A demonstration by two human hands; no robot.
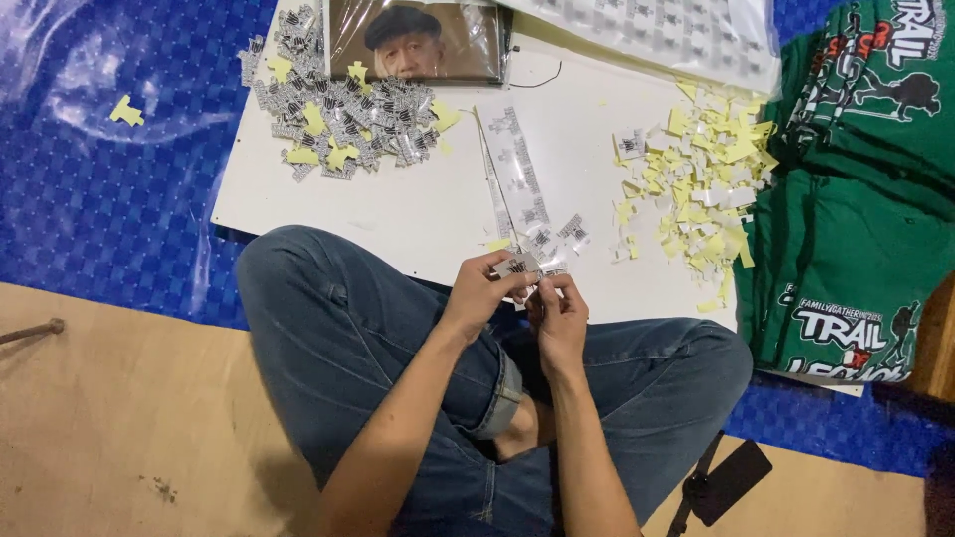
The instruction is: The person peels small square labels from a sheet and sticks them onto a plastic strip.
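I sit cross-legged in blue jeans at a white board (418,199) on the floor. My left hand (482,290) and my right hand (559,320) meet above my knees, both pinching a small printed sticker piece (519,267) between the fingertips. Just beyond my hands lie a few loose stickers (559,237) and a long strip of sticker backing (512,169). At the board's far left sits a heap of grey printed stickers mixed with yellow scraps (348,124). To the right lies a pile of yellow backing scraps (706,184).
Folded green printed shirts (856,229) are stacked on the right. A framed portrait photo (416,40) and a sticker sheet in plastic (657,30) lie at the far edge. Blue tarp (109,179) covers the left; a black phone (731,482) rests by my right knee.
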